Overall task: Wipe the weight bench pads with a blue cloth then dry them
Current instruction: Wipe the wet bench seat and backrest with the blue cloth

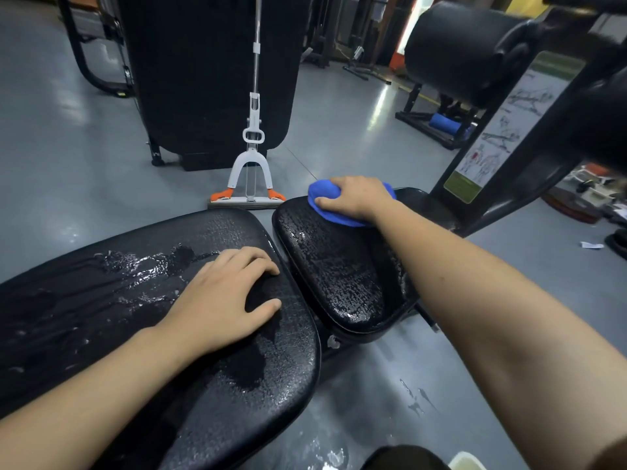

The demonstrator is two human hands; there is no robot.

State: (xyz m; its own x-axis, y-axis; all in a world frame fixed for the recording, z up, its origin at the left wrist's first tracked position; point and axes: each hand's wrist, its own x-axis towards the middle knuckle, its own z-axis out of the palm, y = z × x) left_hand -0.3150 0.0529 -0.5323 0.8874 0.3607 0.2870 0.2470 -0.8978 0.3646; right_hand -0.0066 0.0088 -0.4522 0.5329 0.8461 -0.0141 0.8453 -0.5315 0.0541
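Gym room, grey floor (68, 157) with wet patches. Two black bench pads — large pad (101, 300) left, small pad (339, 276) right — both beaded with water. One mop (249, 184) beyond. Left hand (220, 300) flat, released, on the large pad; right hand (356, 196) grasps one blue cloth (322, 195) at the small pad's far end.

Both forearms bare to frame edge, no sleeves; left grip (220, 300), right grip (356, 196) ungloved

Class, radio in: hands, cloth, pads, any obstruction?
Right hand grips blue cloth on small pad. Left hand flat on long pad. Both pads wet. Nothing blocking.
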